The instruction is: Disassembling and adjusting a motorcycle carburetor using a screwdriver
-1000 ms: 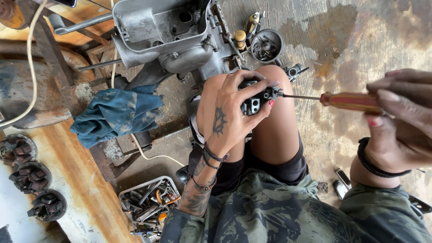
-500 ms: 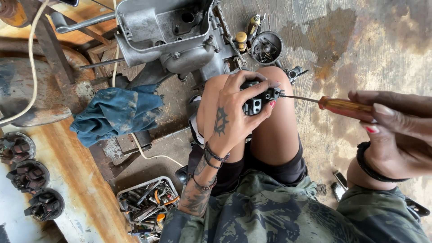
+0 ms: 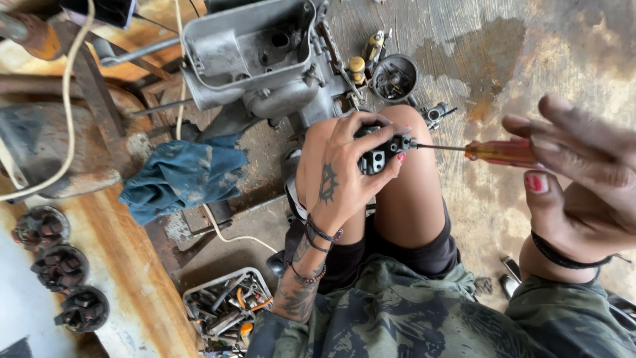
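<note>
Our left hand (image 3: pixel 344 176) clamps small black metal part (image 3: pixel 379 154) on knee; right hand (image 3: pixel 583 179) loosely rolls orange-handled screwdriver (image 3: pixel 500 152). We keep shaft square, tip seated.

**Small part on the knee, screwdriver coming in from the right**

The left hand (image 3: pixel 344 179) grips a small part (image 3: pixel 379 154) on top of the knee (image 3: pixel 404 132). Right of it, the screwdriver (image 3: pixel 477 150) lies level, tip at the part, handle in the right hand (image 3: pixel 576 192). Beyond the knee sits the engine casing (image 3: pixel 252 59), with a round cup (image 3: pixel 395 77) to its right. Left of the knee lies a rag (image 3: pixel 182 176); below that, a tray of tools (image 3: pixel 225 308). Three round parts (image 3: pixel 63 268) line the floor's left edge.
</note>
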